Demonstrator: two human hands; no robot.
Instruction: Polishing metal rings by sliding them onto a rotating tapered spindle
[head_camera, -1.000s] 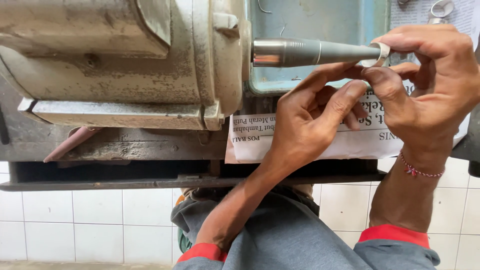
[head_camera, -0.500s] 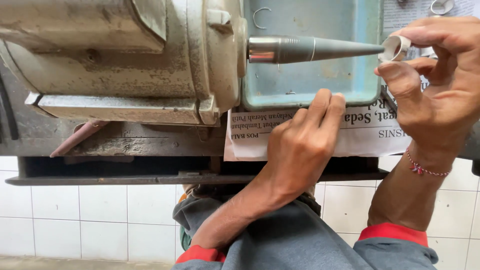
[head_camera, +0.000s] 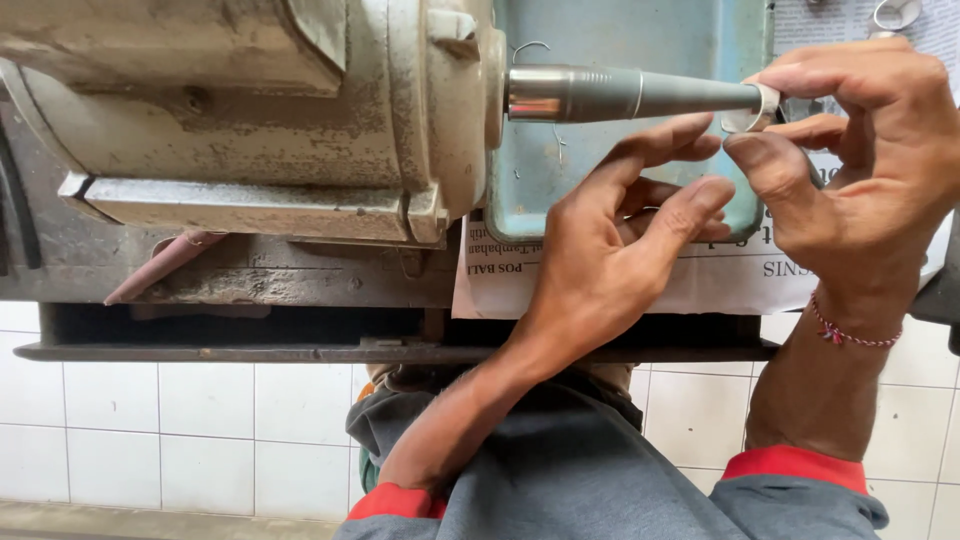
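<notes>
The left hand (head_camera: 610, 250) is up off the newspaper (head_camera: 720, 285) it pressed flat half a second ago, its fingers now reaching toward the tapered spindle (head_camera: 640, 95). The right hand (head_camera: 860, 150) has brought the small ring (head_camera: 752, 108) back against the spindle's tip, after holding it just clear.

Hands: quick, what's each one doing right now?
Left hand: open, holding nothing, fingers spread under the spindle.
Right hand: closed on a small metal ring at the spindle tip.
</notes>
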